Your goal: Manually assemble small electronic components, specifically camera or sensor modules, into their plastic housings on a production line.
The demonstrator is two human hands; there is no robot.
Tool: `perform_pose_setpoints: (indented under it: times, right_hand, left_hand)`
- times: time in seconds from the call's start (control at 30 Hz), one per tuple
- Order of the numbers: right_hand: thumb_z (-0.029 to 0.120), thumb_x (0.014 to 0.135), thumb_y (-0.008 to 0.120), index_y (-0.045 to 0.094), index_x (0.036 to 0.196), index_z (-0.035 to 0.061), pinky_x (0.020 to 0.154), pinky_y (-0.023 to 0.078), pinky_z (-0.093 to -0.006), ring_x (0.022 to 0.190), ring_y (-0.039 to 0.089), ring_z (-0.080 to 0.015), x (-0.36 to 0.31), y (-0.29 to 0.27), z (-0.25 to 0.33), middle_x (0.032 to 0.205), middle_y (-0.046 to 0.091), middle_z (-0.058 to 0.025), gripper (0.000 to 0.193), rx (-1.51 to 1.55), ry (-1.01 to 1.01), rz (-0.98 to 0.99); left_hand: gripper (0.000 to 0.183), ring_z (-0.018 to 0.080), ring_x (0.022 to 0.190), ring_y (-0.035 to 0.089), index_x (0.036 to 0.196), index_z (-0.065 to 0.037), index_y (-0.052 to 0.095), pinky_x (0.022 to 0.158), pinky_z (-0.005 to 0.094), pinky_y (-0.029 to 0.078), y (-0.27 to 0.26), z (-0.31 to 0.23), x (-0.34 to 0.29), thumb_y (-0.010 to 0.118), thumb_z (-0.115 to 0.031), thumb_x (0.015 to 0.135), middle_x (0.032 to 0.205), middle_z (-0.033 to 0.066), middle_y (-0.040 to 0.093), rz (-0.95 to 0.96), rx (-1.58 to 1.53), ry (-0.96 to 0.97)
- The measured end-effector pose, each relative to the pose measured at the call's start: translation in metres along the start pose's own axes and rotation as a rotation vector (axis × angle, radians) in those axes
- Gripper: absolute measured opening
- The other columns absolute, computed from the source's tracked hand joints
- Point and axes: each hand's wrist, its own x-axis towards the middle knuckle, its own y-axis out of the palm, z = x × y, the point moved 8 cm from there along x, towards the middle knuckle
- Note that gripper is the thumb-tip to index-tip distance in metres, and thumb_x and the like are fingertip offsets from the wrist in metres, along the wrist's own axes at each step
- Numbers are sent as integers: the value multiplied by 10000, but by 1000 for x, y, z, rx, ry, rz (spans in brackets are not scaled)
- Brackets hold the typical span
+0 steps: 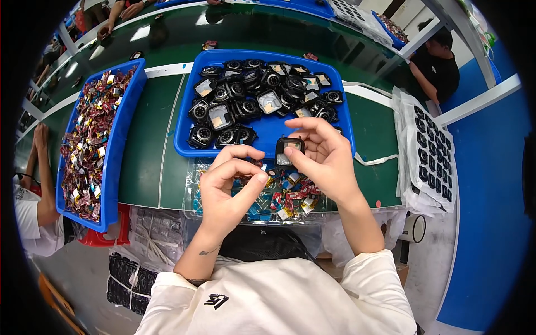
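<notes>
My right hand [330, 162] grips a black square watch case [282, 159] between thumb and fingers, its open inside facing up. Just left of it my left hand [223, 187] is curled, thumb and forefinger close together; whatever lies between the tips is too small to make out. Below both hands, a clear plastic tray [192, 192] holds small circuit parts [287, 202] in red, yellow and blue. Beyond the hands stands a blue tray [181, 131] of black watch cases [245, 107], some with round sensor backs up, others showing their insides.
A long blue bin [116, 167] heaped with small red and yellow parts stands at the left. Right, a white sheet stack [410, 162] carries rows of black pieces. A person [438, 64] sits at the far right; another person's arm [44, 173] shows at the left edge.
</notes>
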Motion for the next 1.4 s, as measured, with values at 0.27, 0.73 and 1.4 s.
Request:
perform_pose_setpoints:
  times: [0.27, 0.73, 1.4]
  right_hand:
    - [-83, 839, 574, 610, 1105, -21, 696, 596, -222, 918, 561, -104, -18, 21, -2, 1035, 511, -58, 275, 207, -29, -5]
    - [-63, 840, 603, 621, 1026, -41, 659, 597, -220, 881, 595, -132, -25, 22, 0, 999, 548, -84, 188, 145, -94, -53]
    - [-85, 824, 626, 583, 975, -45, 765, 552, -250, 904, 624, -126, -28, 4, -15, 992, 616, -108, 162, 405, 25, -175]
  left_hand:
    - [47, 108, 804, 629, 801, 21, 697, 680, 225, 502, 4, -4, 6, 695, -12, 768, 1063, 124, 649, -44, 272, 81]
    - [43, 81, 769, 626, 789, 30, 689, 677, 211, 497, 2, 9, 5, 678, -3, 763, 1011, 125, 685, -122, 97, -101]
    - [111, 140, 809, 652, 859, 14, 707, 714, 238, 513, 5, -18, -5, 723, 5, 749, 996, 123, 680, -108, 350, 129]
